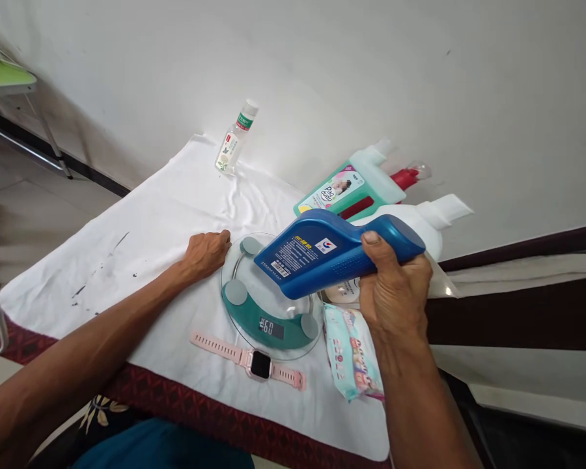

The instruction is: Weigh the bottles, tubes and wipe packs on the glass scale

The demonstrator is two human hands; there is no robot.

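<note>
My right hand (pixel 395 286) is closed around the upper end of a blue plastic bottle (pixel 322 251) with a printed back label and barcode. The bottle is tilted, its base pointing left over a round glass scale (pixel 239 322). Whether the base touches the glass, I cannot tell. Lit digits show on the scale's display (pixel 271 327). Against the scale's left edge, my left hand (pixel 208 253) rests on the white cloth with its fingers curled into a fist. A pink-strapped smartwatch (pixel 260 365) lies just in front of the scale.
A clear bottle (pixel 230 146) with a white cap stands at the back of the white cloth (pixel 141 221). Behind the blue bottle are a green Pag dudu bottle (pixel 336 189), a white bottle (pixel 420 218) and a red-topped one (pixel 405 177). A wipes pack (pixel 351 352) lies right. Wall behind.
</note>
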